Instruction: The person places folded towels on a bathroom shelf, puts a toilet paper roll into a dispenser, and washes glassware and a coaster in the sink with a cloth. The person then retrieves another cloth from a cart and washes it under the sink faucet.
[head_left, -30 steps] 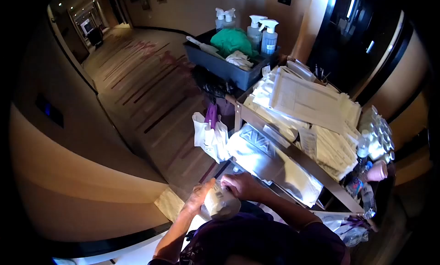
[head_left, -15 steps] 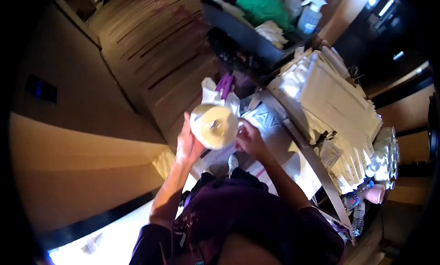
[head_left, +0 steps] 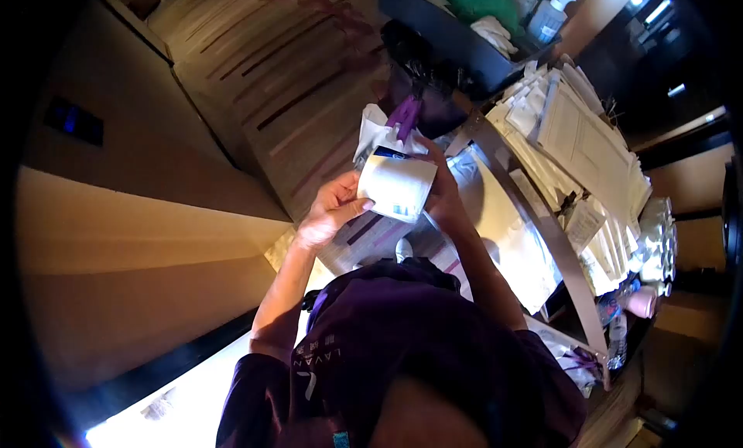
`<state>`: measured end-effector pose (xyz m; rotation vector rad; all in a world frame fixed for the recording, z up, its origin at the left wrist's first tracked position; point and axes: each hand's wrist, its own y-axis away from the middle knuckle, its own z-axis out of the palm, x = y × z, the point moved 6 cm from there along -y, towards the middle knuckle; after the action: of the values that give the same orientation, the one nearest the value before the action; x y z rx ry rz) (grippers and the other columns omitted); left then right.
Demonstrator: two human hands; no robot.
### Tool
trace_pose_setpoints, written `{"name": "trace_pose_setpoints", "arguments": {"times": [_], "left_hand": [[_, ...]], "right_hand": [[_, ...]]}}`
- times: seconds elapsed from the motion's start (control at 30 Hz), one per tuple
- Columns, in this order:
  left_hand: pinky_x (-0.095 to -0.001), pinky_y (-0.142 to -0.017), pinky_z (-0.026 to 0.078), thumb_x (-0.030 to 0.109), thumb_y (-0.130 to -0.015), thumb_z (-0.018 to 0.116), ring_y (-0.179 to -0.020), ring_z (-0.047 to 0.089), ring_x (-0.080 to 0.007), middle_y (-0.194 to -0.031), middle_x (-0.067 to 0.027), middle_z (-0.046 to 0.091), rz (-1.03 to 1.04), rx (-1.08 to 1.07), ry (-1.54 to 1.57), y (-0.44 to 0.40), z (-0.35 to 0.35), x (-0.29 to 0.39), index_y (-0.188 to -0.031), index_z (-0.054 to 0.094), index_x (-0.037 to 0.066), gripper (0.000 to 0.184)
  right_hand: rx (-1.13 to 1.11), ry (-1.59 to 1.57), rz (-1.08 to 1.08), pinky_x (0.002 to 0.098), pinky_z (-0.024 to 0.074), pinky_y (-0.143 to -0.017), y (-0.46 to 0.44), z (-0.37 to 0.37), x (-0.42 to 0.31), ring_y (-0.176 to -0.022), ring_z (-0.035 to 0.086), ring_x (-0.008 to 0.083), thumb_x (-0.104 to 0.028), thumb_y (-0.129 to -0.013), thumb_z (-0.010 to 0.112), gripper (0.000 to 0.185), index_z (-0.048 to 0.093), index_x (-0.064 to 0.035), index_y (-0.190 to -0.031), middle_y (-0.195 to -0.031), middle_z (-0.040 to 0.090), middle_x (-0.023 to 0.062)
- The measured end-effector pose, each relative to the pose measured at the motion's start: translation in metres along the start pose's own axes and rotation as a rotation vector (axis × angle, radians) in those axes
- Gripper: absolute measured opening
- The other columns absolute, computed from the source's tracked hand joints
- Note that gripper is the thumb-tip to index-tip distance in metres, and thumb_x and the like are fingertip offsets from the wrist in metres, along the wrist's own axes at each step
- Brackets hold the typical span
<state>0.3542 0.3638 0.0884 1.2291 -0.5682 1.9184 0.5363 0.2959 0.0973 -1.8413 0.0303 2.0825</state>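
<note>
A white toilet roll [head_left: 396, 188] with a dark blue patch at its top edge and small blue print near its bottom is held up in front of my body, its side facing me. My left hand [head_left: 331, 212] grips it from the left, thumb on the near side. Around its right side curls my right hand [head_left: 441, 186], the fingers partly hidden behind it. Just beyond the roll, a white bag or cloth [head_left: 371, 130] and a purple strip [head_left: 405, 116] are visible.
On my right stands a cart with a pale edge [head_left: 534, 216], stacked white packets or linens [head_left: 592, 146], bottles [head_left: 617, 341] and a pink cup [head_left: 642, 302]. A dark bin [head_left: 418, 22] holds a green bag [head_left: 487, 3] and spray bottles [head_left: 548, 18]. A wall [head_left: 147, 208] runs along my left.
The toilet roll has turned from its round end to its side and moved slightly right and up. Both hands have moved with it, and my right hand now wraps its right side.
</note>
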Motion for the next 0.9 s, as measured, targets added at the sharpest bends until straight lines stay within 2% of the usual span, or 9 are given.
{"name": "trace_pose_setpoints", "arguments": {"times": [0.1,0.13,0.27,0.33,0.47,0.57,0.67,0.77,0.9], "left_hand": [[-0.0253,-0.095,0.046,-0.002,-0.091,0.071,-0.111,0.058,-0.0088,-0.115,-0.0042,0.066,-0.033,0.026,-0.180,0.008,-0.003,0.001,-0.113,0.061,0.000,0.024],[-0.0252,-0.092,0.048,0.000,-0.091,0.073,-0.106,0.059,-0.0088,-0.112,-0.0042,0.067,-0.023,0.083,-0.221,0.011,-0.006,0.005,-0.111,0.062,0.000,0.023],[-0.0242,-0.082,0.051,0.004,-0.090,0.076,-0.094,0.064,-0.0090,-0.106,-0.0043,0.070,0.053,0.230,-0.319,0.019,-0.017,0.012,-0.102,0.065,-0.002,0.017],[-0.0232,-0.081,0.051,0.003,-0.090,0.075,-0.092,0.064,-0.0086,-0.106,-0.0044,0.070,0.106,0.287,-0.321,0.019,-0.013,0.017,-0.099,0.065,-0.002,0.014],[-0.0204,-0.071,0.050,0.002,-0.093,0.071,-0.077,0.062,-0.0061,-0.102,-0.0056,0.070,0.173,0.389,-0.374,0.018,-0.019,0.011,-0.092,0.067,-0.002,0.006],[-0.0236,-0.068,0.049,0.006,-0.096,0.068,-0.071,0.059,-0.0088,-0.091,-0.0056,0.067,0.176,0.313,-0.423,0.009,-0.008,0.008,-0.106,0.064,-0.002,0.013],[-0.0325,-0.073,0.051,0.015,-0.101,0.064,-0.073,0.062,-0.0169,-0.083,-0.0091,0.064,0.131,0.175,-0.058,0.002,0.028,0.016,-0.134,0.045,0.003,0.040],[-0.0267,-0.065,0.050,0.018,-0.098,0.068,-0.069,0.061,-0.0129,-0.078,-0.0062,0.064,-0.031,0.071,-0.202,-0.012,0.018,0.012,-0.125,0.053,0.004,0.034],[-0.0228,-0.058,0.048,0.015,-0.096,0.070,-0.065,0.059,-0.0096,-0.075,-0.0036,0.064,-0.012,0.151,-0.346,-0.017,0.011,0.013,-0.110,0.059,0.003,0.021]], "right_hand": [[0.035,0.341,-0.122,0.0324,0.0519,-0.094,0.003,-0.004,0.002,-0.109,0.064,0.0192,0.004,-0.082,0.074,0.050,0.061,-0.0045,-0.129,-0.118,0.068,0.0114],[0.124,0.297,-0.033,0.0323,0.0525,-0.092,0.006,-0.005,0.010,-0.102,0.067,0.0181,0.000,-0.082,0.076,0.042,0.065,-0.0028,-0.122,-0.109,0.071,0.0098],[0.233,-0.034,0.124,0.0292,0.0535,-0.085,0.025,0.005,0.032,-0.097,0.066,0.0150,0.000,-0.086,0.071,0.034,0.064,-0.0009,-0.119,-0.107,0.071,0.0066],[0.365,-0.385,0.287,0.0282,0.0539,-0.081,0.033,0.010,0.047,-0.093,0.065,0.0132,0.001,-0.088,0.068,0.029,0.065,-0.0008,-0.117,-0.105,0.071,0.0061],[0.616,-0.166,0.174,0.0281,0.0543,-0.077,0.047,0.001,0.041,-0.089,0.065,0.0122,0.003,-0.090,0.065,0.025,0.066,-0.0017,-0.115,-0.100,0.070,0.0043],[0.638,-0.099,0.040,0.0281,0.0540,-0.079,0.042,-0.008,0.010,-0.092,0.065,0.0124,0.001,-0.090,0.067,0.026,0.066,-0.0016,-0.116,-0.104,0.070,0.0045],[0.529,0.091,-0.030,0.0298,0.0535,-0.084,0.039,-0.015,-0.016,-0.098,0.065,0.0145,-0.003,-0.088,0.070,0.032,0.065,0.0010,-0.119,-0.107,0.069,0.0054],[0.452,0.234,0.028,0.0322,0.0521,-0.092,0.037,-0.019,-0.021,-0.105,0.064,0.0172,-0.006,-0.086,0.071,0.040,0.062,0.0038,-0.124,-0.113,0.068,0.0077],[0.459,0.141,0.055,0.0328,0.0513,-0.097,0.041,-0.025,-0.013,-0.110,0.064,0.0185,-0.004,-0.085,0.072,0.049,0.059,0.0022,-0.132,-0.119,0.067,0.0099]]}}
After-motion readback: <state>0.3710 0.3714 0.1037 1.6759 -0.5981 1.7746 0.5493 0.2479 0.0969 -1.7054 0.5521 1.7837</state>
